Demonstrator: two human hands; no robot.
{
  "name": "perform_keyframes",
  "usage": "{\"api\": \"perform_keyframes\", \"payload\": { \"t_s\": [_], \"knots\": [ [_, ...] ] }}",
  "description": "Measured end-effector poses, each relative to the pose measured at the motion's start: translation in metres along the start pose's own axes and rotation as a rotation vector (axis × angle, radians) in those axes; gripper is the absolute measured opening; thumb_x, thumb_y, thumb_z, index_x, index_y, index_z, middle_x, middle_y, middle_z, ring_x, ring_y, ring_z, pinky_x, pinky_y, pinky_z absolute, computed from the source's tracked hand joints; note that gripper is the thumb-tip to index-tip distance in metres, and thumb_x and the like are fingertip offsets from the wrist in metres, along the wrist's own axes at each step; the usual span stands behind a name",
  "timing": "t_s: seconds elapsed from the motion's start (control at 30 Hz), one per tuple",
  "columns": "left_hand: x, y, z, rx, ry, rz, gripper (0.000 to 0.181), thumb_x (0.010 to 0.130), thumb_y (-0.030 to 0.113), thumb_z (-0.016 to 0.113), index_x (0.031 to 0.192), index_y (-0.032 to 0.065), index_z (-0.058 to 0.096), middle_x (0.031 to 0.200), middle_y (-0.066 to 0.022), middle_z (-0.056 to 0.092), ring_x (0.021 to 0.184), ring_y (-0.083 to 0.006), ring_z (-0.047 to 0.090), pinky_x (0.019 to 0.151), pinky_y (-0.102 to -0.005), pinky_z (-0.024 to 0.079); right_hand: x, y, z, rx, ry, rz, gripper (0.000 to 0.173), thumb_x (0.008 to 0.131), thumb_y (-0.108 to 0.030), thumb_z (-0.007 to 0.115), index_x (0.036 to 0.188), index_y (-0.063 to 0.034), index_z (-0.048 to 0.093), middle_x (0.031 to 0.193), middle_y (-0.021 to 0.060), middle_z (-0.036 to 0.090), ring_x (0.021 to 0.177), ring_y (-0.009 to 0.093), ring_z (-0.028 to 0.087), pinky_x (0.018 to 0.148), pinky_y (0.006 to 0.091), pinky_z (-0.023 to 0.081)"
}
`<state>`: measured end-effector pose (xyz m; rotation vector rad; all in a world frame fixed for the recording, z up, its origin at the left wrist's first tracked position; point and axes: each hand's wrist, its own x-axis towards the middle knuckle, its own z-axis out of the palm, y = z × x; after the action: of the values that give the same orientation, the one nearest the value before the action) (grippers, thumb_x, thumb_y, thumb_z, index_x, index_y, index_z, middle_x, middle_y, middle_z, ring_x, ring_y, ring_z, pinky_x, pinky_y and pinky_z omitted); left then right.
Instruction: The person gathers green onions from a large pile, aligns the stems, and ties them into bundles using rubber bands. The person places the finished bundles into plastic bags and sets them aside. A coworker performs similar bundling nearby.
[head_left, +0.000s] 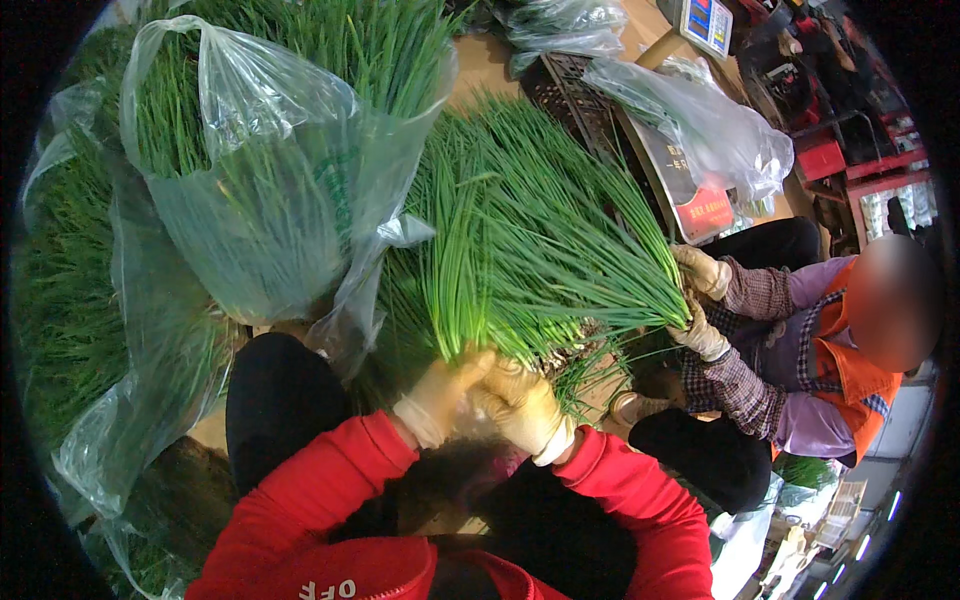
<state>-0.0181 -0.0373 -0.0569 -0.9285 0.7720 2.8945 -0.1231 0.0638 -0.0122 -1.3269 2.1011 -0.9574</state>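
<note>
Both my hands wear cream-coloured gloves and meet in front of my lap. My left hand (448, 394) grips a bunch of green onions (459, 292) near its pale lower end, the leaves pointing away from me. Against it, my right hand (523, 405) has its fingers curled at the base of the bunch; what lies between them is hidden. Just beyond, a large heap of green onions (555, 217) spreads out, with white root ends (574, 349) near my right hand.
Clear plastic bags (262, 225) full of green onions stand at my left. On the right, a co-worker's gloved hands (701, 330) hold other stalks. A dark plastic crate (574, 97), a bagged bundle (697, 124) and a scale display (706, 26) are at the far right.
</note>
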Motion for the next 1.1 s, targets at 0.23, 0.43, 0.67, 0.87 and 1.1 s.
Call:
{"api": "perform_keyframes", "payload": {
  "t_s": [0.23,0.43,0.67,0.87,1.1],
  "knots": [
    [-0.007,0.004,-0.002,0.060,-0.018,-0.031,0.023,0.083,0.009,0.057,0.106,0.0075,0.056,0.090,-0.0030,0.061,0.080,-0.0146,0.059,0.066,-0.0278,0.051,0.021,-0.002,-0.017,0.591,0.080,0.418,0.030,0.082,-0.009,0.065,0.108,0.0006,0.055,0.088,0.0044,0.061,0.073,0.010,0.056,0.067,0.0207,0.047],
    [-0.014,0.010,0.000,-0.062,-0.110,0.015,0.023,0.085,0.013,0.052,0.106,0.0046,0.058,0.094,-0.0049,0.062,0.082,-0.0156,0.061,0.073,-0.0294,0.050,0.031,-0.007,0.005,0.969,0.174,0.549,0.031,0.076,0.004,0.064,0.105,-0.0026,0.056,0.083,-0.0001,0.059,0.065,0.007,0.052,0.058,0.0201,0.043],
    [-0.008,0.014,-0.024,-0.179,-0.134,-0.026,0.024,0.087,0.012,0.051,0.109,0.0038,0.058,0.096,-0.0069,0.064,0.082,-0.0164,0.062,0.073,-0.0286,0.050,0.038,0.010,0.023,0.343,0.319,0.419,0.026,0.081,0.001,0.062,0.105,-0.0012,0.055,0.078,-0.0008,0.056,0.069,0.007,0.051,0.062,0.0212,0.044],
    [-0.010,0.008,-0.029,-0.046,-0.052,0.034,0.024,0.087,0.011,0.052,0.109,0.0029,0.058,0.098,-0.0063,0.063,0.085,-0.0143,0.060,0.076,-0.0274,0.049,0.048,0.011,0.019,0.006,0.161,0.192,0.024,0.082,-0.013,0.066,0.099,0.0008,0.056,0.060,0.0008,0.053,0.050,0.006,0.047,0.045,0.0220,0.038],
    [-0.014,0.008,-0.027,0.127,0.017,0.090,0.023,0.087,0.007,0.050,0.108,0.0015,0.058,0.101,-0.0050,0.062,0.089,-0.0132,0.058,0.079,-0.0269,0.047,0.041,0.023,0.040,-0.027,0.105,0.148,0.026,0.085,-0.013,0.062,0.067,-0.0034,0.047,0.052,-0.0003,0.046,0.043,0.007,0.041,0.039,0.0246,0.035]
  ]
}}
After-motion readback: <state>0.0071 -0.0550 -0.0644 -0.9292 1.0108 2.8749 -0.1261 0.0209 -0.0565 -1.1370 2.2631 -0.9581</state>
